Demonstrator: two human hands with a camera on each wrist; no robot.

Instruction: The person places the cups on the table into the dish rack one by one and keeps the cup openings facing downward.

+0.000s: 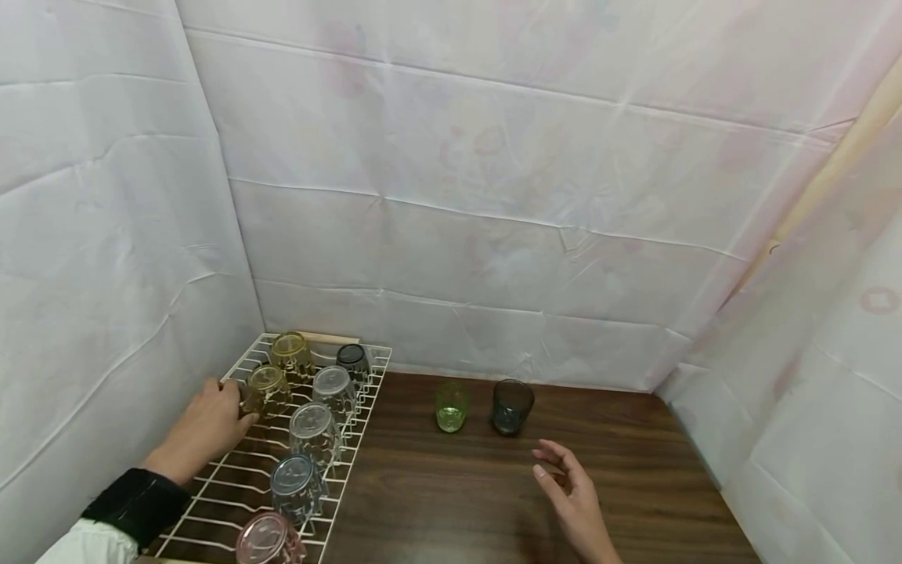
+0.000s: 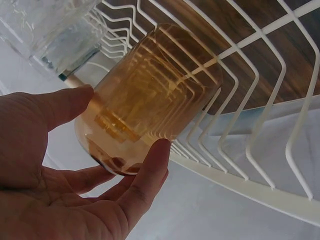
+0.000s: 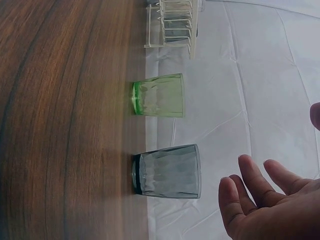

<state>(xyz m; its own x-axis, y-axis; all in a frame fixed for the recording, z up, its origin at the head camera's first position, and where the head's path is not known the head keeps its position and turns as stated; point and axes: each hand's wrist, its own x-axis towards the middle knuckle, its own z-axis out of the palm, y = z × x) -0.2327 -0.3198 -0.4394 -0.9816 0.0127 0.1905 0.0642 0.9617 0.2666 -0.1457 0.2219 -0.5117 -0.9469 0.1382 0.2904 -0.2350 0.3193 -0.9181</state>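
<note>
My left hand holds an amber glass between thumb and fingers, over the left side of the white wire rack. In the head view that glass is mostly hidden behind the hand, right beside a yellowish upturned glass. Above the wooden table my right hand hovers with loosely bent fingers and holds nothing. Nearest to it is a dark grey glass, standing upright on the table. A green glass stands upright to the left of the grey one.
More upturned glasses fill the rack: a yellow one at the back, a dark one, clear ones, a bluish one and a pink one in front. White sheeting walls the table at back and sides.
</note>
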